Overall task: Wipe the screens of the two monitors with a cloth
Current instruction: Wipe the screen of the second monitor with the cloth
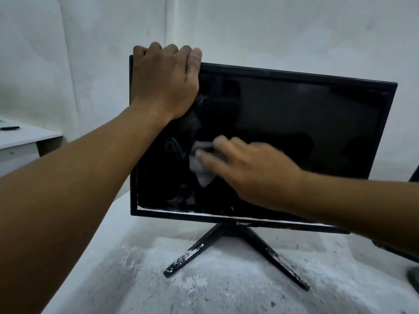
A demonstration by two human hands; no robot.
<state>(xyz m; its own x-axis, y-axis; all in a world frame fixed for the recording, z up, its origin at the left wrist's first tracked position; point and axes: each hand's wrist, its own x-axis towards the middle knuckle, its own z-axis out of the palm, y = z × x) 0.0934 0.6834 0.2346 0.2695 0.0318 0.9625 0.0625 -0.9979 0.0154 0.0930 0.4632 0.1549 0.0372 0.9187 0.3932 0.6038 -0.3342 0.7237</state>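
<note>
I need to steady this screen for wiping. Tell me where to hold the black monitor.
Grip the black flat-panel monitor at its top left corner, from above, as the left hand does: the thin bezel lets fingers hook over the edge, clear of the grey cloth.

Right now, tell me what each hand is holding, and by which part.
Left hand grips the monitor by its top left corner. Right hand presses a grey cloth against the screen under its fingertips.

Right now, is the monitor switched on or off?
It looks off: the monitor screen is uniformly black, showing only reflections and smudges. No power light is visible.
</note>
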